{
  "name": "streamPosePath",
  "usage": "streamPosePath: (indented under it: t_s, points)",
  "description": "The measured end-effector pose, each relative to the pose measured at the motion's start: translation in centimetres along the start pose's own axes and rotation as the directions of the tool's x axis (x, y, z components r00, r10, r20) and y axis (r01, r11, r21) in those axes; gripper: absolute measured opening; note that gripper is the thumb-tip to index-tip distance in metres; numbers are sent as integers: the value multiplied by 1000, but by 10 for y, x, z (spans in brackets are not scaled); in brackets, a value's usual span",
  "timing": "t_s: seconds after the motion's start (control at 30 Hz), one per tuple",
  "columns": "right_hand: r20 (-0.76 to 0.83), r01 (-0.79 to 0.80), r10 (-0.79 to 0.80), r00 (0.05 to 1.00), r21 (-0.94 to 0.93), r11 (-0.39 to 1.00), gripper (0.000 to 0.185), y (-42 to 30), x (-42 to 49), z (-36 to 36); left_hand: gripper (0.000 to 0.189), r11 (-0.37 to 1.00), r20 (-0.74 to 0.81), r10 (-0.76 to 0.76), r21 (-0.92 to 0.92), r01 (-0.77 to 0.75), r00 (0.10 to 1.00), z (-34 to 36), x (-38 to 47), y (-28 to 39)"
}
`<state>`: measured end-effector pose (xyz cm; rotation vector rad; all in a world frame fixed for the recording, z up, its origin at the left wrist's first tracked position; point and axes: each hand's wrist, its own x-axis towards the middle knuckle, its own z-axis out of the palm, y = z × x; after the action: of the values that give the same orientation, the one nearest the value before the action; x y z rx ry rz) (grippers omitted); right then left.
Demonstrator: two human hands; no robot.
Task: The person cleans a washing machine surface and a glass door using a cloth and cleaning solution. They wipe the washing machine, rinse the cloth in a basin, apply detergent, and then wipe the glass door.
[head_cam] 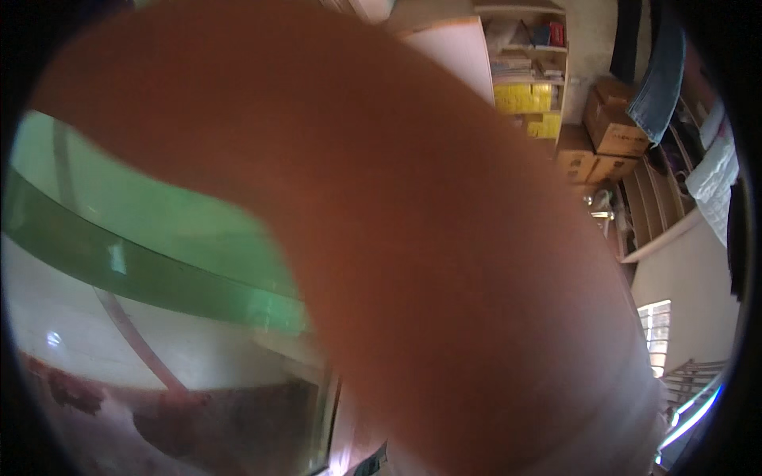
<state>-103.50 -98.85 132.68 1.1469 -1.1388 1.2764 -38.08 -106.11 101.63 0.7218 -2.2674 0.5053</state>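
A bare, bent arm [369, 196] fills the middle of the head view, very near the camera and blurred. It runs from a pale sleeve [595, 381] at the lower right up to the upper left. Neither my left hand nor my right hand is in view, and I cannot tell which of my arms this is. Left of the arm lies a green-tinted, glass-like surface [196, 220] with a thick, shiny darker green edge [113, 256]. Below that edge are a pale panel [65, 315] and a thin reddish strip [137, 339].
At the back, a shelf unit [562, 65] holds stacked papers and yellow boxes [524, 98]. Cardboard boxes [619, 134] are piled beside it. Blue jeans [661, 89] and a white cloth [714, 172] hang at the right, above a barred window [658, 333].
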Motion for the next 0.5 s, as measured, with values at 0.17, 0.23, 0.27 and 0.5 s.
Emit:
streamPosePath:
  t_s: [0.17, 0.23, 0.27, 0.5]
  points:
    - [71, 62, -71, 995, 113, 992, 41, -42, -25, 15, 57, 998, 11, -67, -1, 67, 998, -19, -12, -16]
    - [83, 79, -91, 992, 140, 987, 43, -42, -21, 26, 57, 997, -12, -62, 40, 63, 998, -20, -7, -17]
    - [87, 83, -97, 991, 151, 985, 44, -36, -15, 31, 57, 996, -31, -62, 59, 63, 998, -22, -4, -16]
    - [53, -74, 66, 996, 182, 981, 51, 81, 91, 14, 57, 940, -251, -162, 254, 226, 954, -4, 3, 1]
